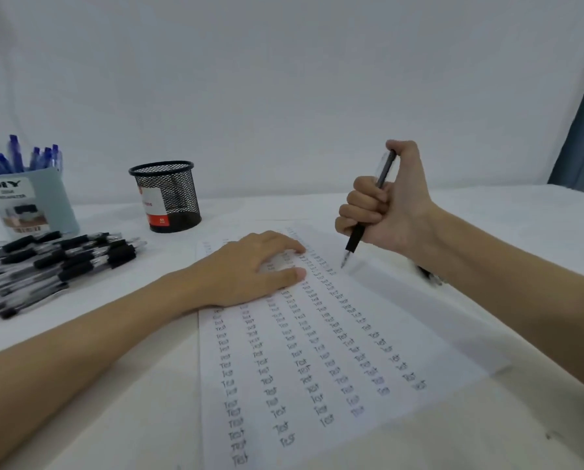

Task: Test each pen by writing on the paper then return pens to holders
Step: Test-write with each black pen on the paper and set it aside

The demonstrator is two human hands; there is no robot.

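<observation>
A white sheet of paper [317, 351] covered with columns of the handwritten word "Test" lies in front of me. My left hand [249, 269] rests flat on its upper part, fingers straight. My right hand [389, 205] grips a black pen [355, 239] in a fist, thumb on the pen's top end, tip pointing down just above the paper's far right area. A pile of black pens [56, 262] lies on the table at the left. A black mesh holder [166, 195] stands behind the paper. A light blue holder [29, 201] at far left contains several blue pens [15, 157].
The table is covered with a white cloth [114, 385]. Another dark pen [428, 274] lies partly hidden under my right forearm. A white backdrop hangs behind the table, with a blue curtain [578, 130] at the far right edge.
</observation>
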